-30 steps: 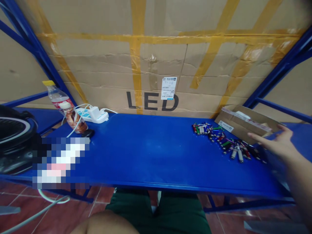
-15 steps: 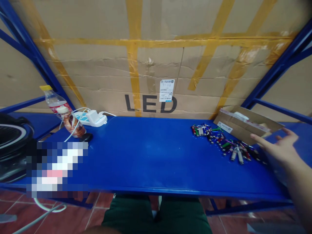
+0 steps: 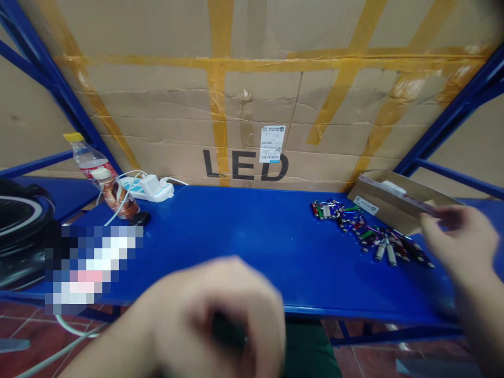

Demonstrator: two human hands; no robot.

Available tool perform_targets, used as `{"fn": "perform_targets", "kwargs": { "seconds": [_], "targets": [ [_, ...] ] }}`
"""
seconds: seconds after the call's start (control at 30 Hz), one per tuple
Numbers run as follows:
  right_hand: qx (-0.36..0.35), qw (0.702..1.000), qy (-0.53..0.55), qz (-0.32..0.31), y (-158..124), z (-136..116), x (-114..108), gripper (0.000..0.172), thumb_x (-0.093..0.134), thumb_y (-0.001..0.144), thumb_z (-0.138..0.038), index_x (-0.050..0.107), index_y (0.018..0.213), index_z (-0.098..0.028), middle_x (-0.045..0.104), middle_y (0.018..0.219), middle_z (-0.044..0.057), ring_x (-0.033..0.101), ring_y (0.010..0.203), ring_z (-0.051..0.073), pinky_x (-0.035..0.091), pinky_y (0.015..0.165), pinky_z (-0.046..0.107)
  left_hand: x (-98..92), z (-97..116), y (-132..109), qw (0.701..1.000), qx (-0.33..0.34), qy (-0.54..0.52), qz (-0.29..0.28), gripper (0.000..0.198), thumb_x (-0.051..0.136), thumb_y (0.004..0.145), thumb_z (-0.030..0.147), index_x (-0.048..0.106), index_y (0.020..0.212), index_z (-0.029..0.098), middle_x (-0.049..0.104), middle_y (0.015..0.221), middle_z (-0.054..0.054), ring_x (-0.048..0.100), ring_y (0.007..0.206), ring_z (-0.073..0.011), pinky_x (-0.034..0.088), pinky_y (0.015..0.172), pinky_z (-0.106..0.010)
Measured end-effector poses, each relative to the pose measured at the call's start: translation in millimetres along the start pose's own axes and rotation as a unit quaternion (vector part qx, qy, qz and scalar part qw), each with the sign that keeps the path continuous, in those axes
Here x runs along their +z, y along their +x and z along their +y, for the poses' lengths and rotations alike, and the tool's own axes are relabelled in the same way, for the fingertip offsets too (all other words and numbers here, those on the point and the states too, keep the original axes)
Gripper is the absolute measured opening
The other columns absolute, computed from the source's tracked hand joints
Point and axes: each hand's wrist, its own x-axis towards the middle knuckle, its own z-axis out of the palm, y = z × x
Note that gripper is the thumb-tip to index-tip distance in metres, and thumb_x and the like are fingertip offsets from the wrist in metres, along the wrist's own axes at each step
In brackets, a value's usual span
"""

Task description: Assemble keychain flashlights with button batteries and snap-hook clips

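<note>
My right hand is at the near right corner of an open cardboard box, thumb and fingers closed about its wall. Small metal pieces with red, green, silver and dark barrels lie in a loose heap just in front of the box. They look like small keychain flashlights, though their exact kind is hard to make out. My left hand is raised close to the camera over the table's front edge. Its fingers curl downward but are smeared by motion, and anything inside them is hidden.
Two drink bottles and a white power strip with cables stand at the back left of the blue table. A black round object is at far left. Behind, a large taped carton forms a wall between blue posts.
My left hand has come up into view from below. My right hand has gone from spread fingers to closed at the box's corner. The heap and box stay in place.
</note>
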Motion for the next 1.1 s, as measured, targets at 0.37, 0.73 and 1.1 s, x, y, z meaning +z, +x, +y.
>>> {"fn": "perform_targets", "kwargs": {
  "seconds": [0.37, 0.73, 1.1],
  "targets": [
    [-0.297, 0.882, -0.160, -0.328, 0, -128, 108, 0.040, 0.056, 0.095, -0.032, 0.073, 0.126, -0.015, 0.074, 0.108, 0.016, 0.068, 0.098, 0.029, 0.052, 0.094, 0.040, -184.5, -29, 107, 0.773, 0.007, -0.073, 0.630, 0.028, 0.047, 0.102, 0.033, 0.037, 0.079, 0.023, 0.041, 0.061, 0.008, 0.039, 0.045, -0.0074, 0.040, 0.051, -0.019],
    [-0.107, 0.898, 0.150, -0.399, -5, -168, 94, 0.016, 0.060, 0.092, -0.036, 0.064, 0.087, -0.022, 0.074, 0.082, 0.007, 0.069, 0.072, 0.022, 0.054, 0.074, 0.036, -173.6, -80, 95, 0.868, -0.057, 0.080, 0.486, 0.012, 0.067, 0.082, 0.011, 0.060, 0.089, 0.018, 0.060, 0.079, 0.002, 0.056, 0.072, -0.0118, 0.046, 0.067, -0.023],
    [0.059, 0.628, 0.545, -0.552, -96, -229, 106, 0.040, 0.091, 0.066, -0.046, 0.065, 0.081, -0.019, 0.073, 0.075, 0.002, 0.071, 0.069, 0.016, 0.061, 0.075, 0.036, -133.9, -95, 91, 0.966, -0.062, 0.124, 0.219, 0.034, 0.067, 0.094, 0.033, 0.059, 0.123, 0.016, 0.072, 0.102, -0.009, 0.070, 0.090, -0.0189, 0.057, 0.085, -0.036]
  ]
}}
